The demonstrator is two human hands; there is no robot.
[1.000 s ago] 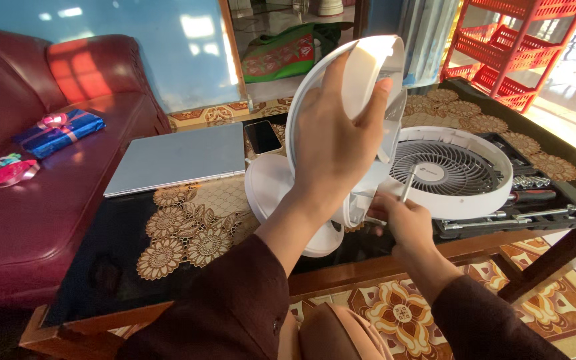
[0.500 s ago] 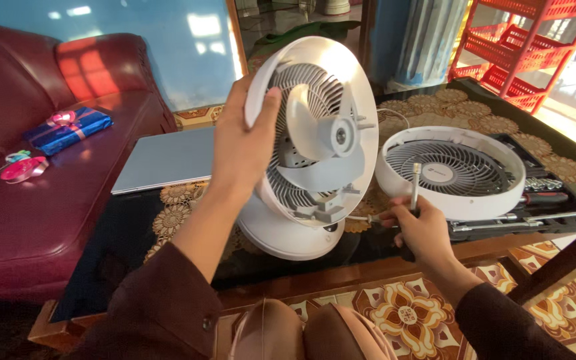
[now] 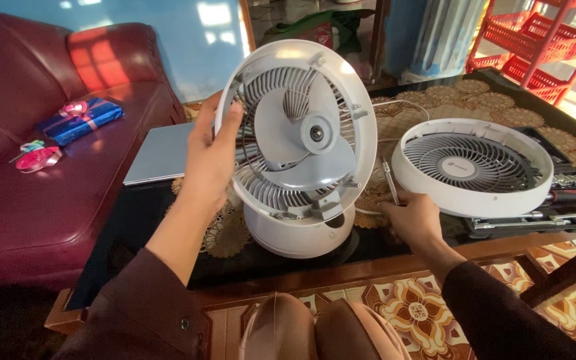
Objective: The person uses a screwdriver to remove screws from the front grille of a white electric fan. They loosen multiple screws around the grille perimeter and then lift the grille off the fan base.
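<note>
I see my left hand (image 3: 211, 157) closed around the left rim of the white round plastic desk fan body (image 3: 298, 143), fingers hooked over the front edge and thumb behind, holding it upright and turned so its open face looks at me. The front cover is off: the pale grey blades and the dark hub screw in the middle are bare. The fan's rounded white base rests on the dark glass-topped wooden coffee table (image 3: 135, 220), just in front of my knees.

My right hand (image 3: 413, 217) lies on the tabletop to the right of the base, curled around the handle of a thin silver screwdriver (image 3: 389, 180) whose shaft points up and away, between the fan and the detached white round grille (image 3: 473, 167). That grille lies flat, resting partly on an open black tool tray (image 3: 568, 200) near the right edge.

I judge the work to be at the stage after the grille removal, with the blade hub exposed. The next move, as I read it, calls for a steady left grip to stop the body rocking on its base while the right brings the tool tip squarely onto the hub.

A silver closed laptop (image 3: 161, 155) lies behind the fan.
</note>
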